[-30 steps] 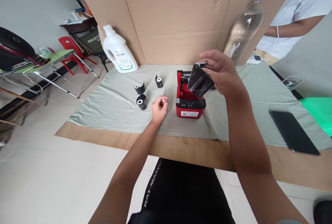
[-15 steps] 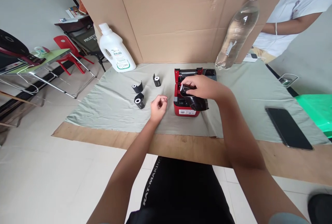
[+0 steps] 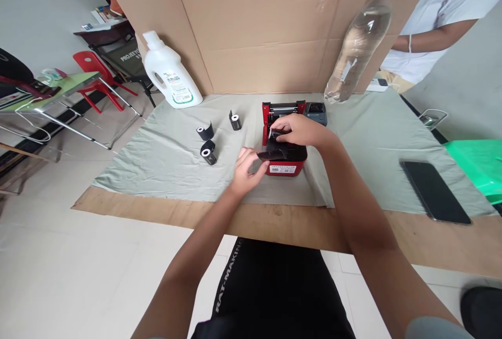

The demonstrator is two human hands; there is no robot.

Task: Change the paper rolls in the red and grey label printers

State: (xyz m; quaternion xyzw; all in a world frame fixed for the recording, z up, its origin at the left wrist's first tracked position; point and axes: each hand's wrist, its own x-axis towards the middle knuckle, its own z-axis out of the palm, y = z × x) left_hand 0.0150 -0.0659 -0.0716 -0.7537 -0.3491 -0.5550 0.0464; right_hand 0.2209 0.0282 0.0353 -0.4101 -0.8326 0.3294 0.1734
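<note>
A red and black device with its lid up, which looks like a label printer (image 3: 283, 169), stands on the cloth before me. Over its opening, my right hand (image 3: 300, 131) is closed on a roll of glossy black ribbon (image 3: 279, 146). The loose end of that ribbon stretches toward me, and my left hand (image 3: 248, 169) pinches it at the device's near left corner. Left of my hands lie three small black rolls with white cores: one roll (image 3: 235, 121) farther back, another roll (image 3: 205, 131) and a nearer roll (image 3: 208, 155).
A white detergent bottle (image 3: 172, 75) and a large water bottle (image 3: 358, 46) stand before a cardboard screen (image 3: 266, 35). A dark grey device (image 3: 316, 113) sits behind the printer. A phone (image 3: 435, 191) lies right, near a green bin (image 3: 476, 166). A person's arm (image 3: 435, 41) shows behind.
My left hand has moved right and taken the ribbon's loose end. The ribbon, hanging to the right before, now stretches left across the printer; my right hand has shifted slightly left.
</note>
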